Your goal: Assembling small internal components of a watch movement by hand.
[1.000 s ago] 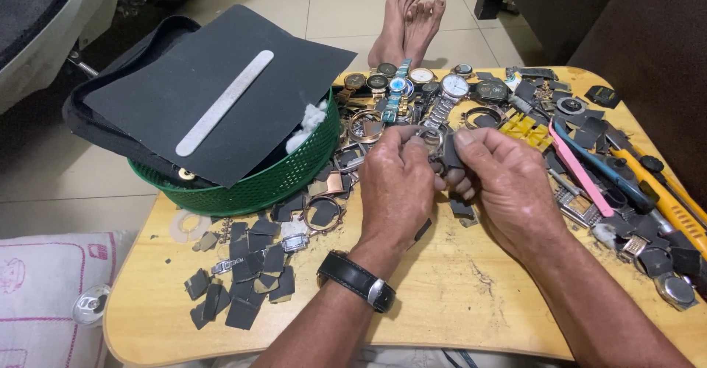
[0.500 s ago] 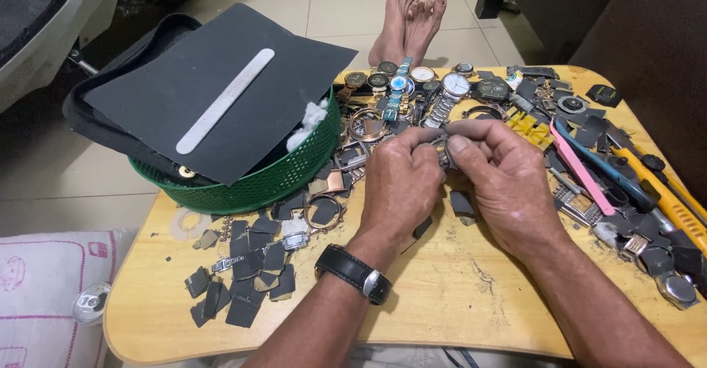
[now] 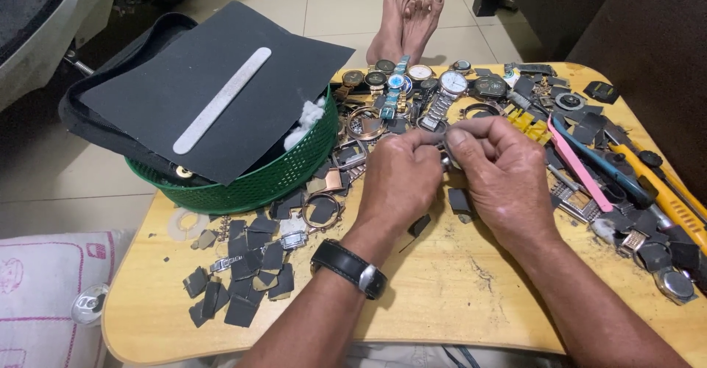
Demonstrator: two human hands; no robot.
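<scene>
Over the middle of a small wooden table (image 3: 442, 294), my left hand (image 3: 401, 184) and my right hand (image 3: 501, 176) meet fingertip to fingertip. Together they pinch a small metal watch part (image 3: 445, 154), mostly hidden by the fingers. A black wristwatch (image 3: 350, 267) sits on my left wrist. Several wristwatches (image 3: 442, 88) and watch cases lie in a row just beyond my hands. A small dark scrap (image 3: 459, 201) lies under my right hand.
A green basket (image 3: 272, 180) at the left holds a black case, a dark sandpaper sheet with a pale file (image 3: 221, 101) and cotton. Dark sandpaper scraps (image 3: 243, 272) litter the front left. Pink, blue and yellow tools (image 3: 618, 169) lie right. Bare feet (image 3: 409, 14) rest beyond the table.
Both hands have stayed together over the table's middle; the fingers have shifted slightly around the small metal part, drawing it up between the fingertips.
</scene>
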